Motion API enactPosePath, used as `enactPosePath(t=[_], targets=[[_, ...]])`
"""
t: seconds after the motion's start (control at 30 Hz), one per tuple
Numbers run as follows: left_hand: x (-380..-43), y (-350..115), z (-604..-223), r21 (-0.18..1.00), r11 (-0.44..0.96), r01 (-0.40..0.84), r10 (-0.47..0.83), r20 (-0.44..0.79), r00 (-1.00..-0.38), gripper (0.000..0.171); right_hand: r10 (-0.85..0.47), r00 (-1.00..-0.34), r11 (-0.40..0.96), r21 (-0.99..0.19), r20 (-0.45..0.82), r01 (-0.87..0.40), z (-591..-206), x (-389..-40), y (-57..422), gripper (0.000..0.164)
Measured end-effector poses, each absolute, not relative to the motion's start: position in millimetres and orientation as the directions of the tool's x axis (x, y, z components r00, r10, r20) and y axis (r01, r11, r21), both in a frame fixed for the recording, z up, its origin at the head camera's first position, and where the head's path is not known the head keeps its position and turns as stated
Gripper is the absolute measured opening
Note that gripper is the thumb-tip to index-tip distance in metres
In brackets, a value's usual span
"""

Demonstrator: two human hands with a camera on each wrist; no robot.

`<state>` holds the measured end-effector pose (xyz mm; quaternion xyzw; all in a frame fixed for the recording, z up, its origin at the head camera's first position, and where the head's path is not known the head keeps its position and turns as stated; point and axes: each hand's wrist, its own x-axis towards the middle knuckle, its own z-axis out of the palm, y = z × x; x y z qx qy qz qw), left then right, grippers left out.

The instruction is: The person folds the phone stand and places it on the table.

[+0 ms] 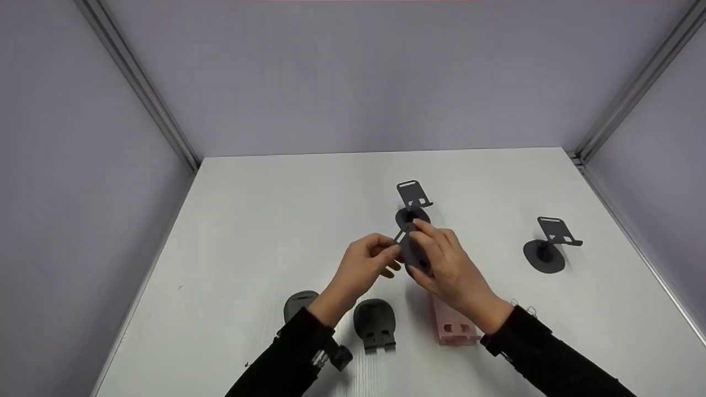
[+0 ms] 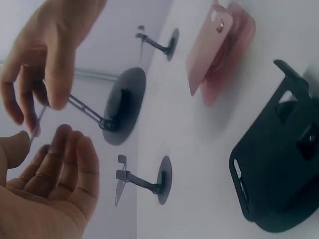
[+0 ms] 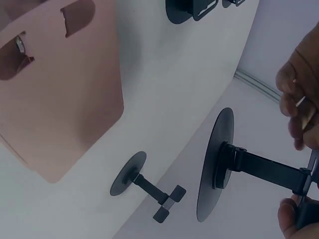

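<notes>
Both hands hold a dark folding phone stand [image 1: 415, 255] above the table. My right hand [image 1: 449, 264] grips its tilted plate and round base from the right. At the plate's left edge, the thumb and forefinger of my left hand [image 1: 364, 267] pinch a corner; the other fingers are loosely bent. In the left wrist view the stand's round base [image 2: 130, 107] hangs off a slotted arm, with the plate seen edge-on. The right wrist view has the base [image 3: 217, 164] and its hinged arm; part of the plate is beyond the frame edge.
Matching dark stands stand behind the hands [image 1: 412, 193] and at right [image 1: 556, 230]. Near the front are a pink stand [image 1: 455, 325], partly under the right forearm, a dark green stand [image 1: 375, 322], and another [image 1: 299, 302] partly behind the left wrist. Grey panels [image 1: 353, 77] enclose the white table [image 1: 237, 220].
</notes>
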<state>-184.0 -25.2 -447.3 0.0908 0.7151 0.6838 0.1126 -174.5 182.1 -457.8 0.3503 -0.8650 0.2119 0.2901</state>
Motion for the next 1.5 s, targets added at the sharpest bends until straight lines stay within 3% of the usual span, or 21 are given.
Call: enactPosePath(t=[0.23,0.53,0.83,1.1,1.37,1.5], targets=[[-183.7,-20.2,-451.1,0.989,-0.111,-0.102,0.255,-0.071,-0.964,0.014,-0.461,-0.579,0.67,-0.165,0.673,-0.724,-465.5,-172.4,174.8,0.066],[-184.2,-20.8,-452.8,0.989,-0.14,-0.057,0.198,-0.028,-0.98,0.013,-0.472,-0.59,0.667,-0.173,0.655,-0.725,-472.3,-172.9,171.1,0.077],[-184.6,-27.6,-452.8,0.997,-0.075,-0.011,0.161,0.001,-0.987,0.012,-0.551,-0.575,0.643,-0.131,0.605,-0.754,-473.8,-175.3,174.3,0.084],[-187.8,-37.5,-452.3,0.985,0.132,0.114,0.083,0.104,-0.991,0.007,-0.604,-0.558,0.599,-0.137,0.569,-0.789,-473.2,-177.9,180.8,0.086],[-190.3,-46.7,-449.5,0.964,0.209,0.161,0.086,0.146,-0.986,0.007,-0.576,-0.619,0.61,-0.222,0.534,-0.76,-476.4,-181.8,192.5,0.073],[-190.4,-49.7,-447.5,0.956,0.237,0.174,0.111,0.151,-0.982,0.008,-0.541,-0.687,0.625,-0.314,0.486,-0.714,-478.4,-185.1,199.2,0.064]])
